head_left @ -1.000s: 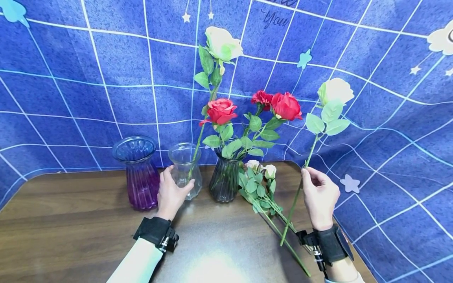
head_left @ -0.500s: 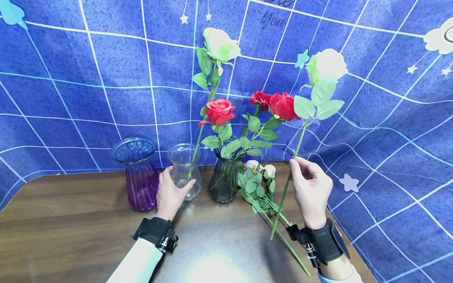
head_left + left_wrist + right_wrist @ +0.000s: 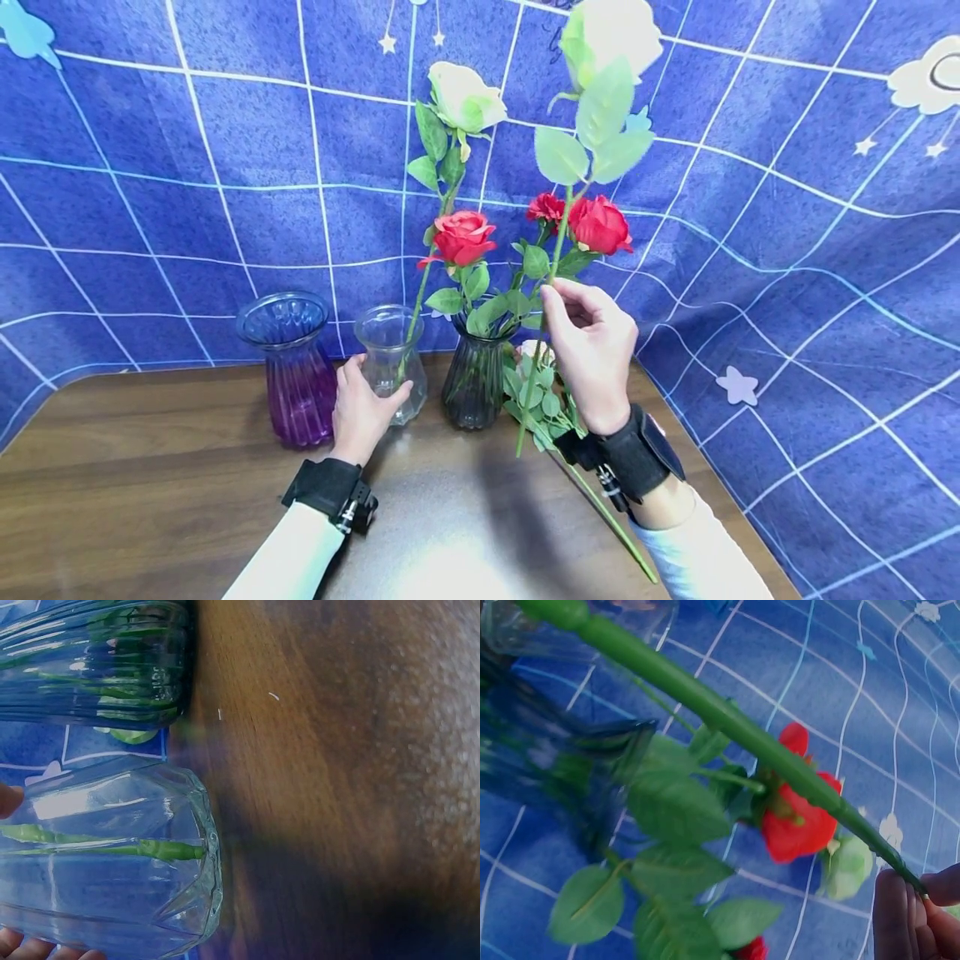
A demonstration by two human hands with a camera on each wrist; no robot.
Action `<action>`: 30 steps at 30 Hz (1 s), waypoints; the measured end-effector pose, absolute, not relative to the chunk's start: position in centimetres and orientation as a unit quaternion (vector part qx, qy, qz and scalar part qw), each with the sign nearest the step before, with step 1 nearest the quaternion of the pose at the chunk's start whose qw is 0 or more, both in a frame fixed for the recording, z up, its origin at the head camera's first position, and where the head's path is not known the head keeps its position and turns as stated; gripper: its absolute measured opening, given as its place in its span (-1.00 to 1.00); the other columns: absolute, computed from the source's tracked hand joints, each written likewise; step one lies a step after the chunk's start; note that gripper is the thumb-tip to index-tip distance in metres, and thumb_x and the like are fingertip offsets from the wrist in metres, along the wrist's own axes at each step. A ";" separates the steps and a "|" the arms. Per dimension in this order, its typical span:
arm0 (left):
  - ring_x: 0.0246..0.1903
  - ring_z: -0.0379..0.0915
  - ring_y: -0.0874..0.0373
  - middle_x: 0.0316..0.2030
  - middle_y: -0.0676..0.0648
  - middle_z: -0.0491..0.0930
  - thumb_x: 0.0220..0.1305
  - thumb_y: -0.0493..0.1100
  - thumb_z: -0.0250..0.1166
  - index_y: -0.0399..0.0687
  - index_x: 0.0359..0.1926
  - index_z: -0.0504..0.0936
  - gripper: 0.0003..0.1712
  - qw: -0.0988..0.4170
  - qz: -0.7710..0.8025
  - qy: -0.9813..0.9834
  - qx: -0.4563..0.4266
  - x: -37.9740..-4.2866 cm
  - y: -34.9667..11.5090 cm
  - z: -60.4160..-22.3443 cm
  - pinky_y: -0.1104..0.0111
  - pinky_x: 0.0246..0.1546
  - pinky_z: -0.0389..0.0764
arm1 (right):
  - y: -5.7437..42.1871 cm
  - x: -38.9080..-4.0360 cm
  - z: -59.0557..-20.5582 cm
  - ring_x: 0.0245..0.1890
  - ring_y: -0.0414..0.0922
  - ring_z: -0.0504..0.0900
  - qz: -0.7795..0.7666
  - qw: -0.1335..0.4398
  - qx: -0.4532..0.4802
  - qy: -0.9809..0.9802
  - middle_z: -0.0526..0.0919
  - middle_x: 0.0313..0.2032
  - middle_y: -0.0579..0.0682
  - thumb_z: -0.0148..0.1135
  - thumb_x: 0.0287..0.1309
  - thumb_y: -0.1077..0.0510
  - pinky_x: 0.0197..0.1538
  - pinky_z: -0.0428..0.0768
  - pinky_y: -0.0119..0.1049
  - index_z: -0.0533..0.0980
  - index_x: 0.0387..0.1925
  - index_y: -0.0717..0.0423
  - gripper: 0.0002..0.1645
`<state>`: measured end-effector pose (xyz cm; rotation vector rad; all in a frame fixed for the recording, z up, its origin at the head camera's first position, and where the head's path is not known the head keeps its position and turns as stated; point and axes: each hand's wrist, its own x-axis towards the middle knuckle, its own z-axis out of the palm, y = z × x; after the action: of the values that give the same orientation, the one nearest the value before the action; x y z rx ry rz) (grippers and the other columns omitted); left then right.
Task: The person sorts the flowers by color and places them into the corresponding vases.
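The right hand pinches a white rose, likely light, sensibly mid-stem, over the right half of the desk. Near the back edge, the left hand grips a clear glass vase, likely fragile.

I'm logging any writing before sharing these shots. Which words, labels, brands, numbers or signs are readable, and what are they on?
No text can be read.
Blue backdrop: scraps of black script beside the white rose in the right hand; too little shows to read.
Purple vase, clear vase, dark vase: no lettering can be made out.
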<state>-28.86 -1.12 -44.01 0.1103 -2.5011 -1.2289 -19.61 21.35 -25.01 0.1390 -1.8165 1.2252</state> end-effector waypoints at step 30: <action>-0.04 0.40 -0.23 0.07 -0.25 0.29 -0.13 0.15 0.44 -0.17 0.22 0.17 -0.02 0.176 -0.426 -0.887 0.045 -28.8 -1.2 -44.1 -0.09 -0.20 0.50 | 13.5 -25.1 -20.1 -0.49 -0.04 0.63 0.509 0.508 0.118 -0.685 0.70 -0.43 0.17 0.26 0.10 0.21 -0.37 0.57 -0.40 0.65 -0.31 0.31 -0.79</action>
<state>-28.82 -1.24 -44.06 0.1274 -2.5107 -1.2052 -25.14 13.51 -20.09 0.2833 -1.6515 1.2260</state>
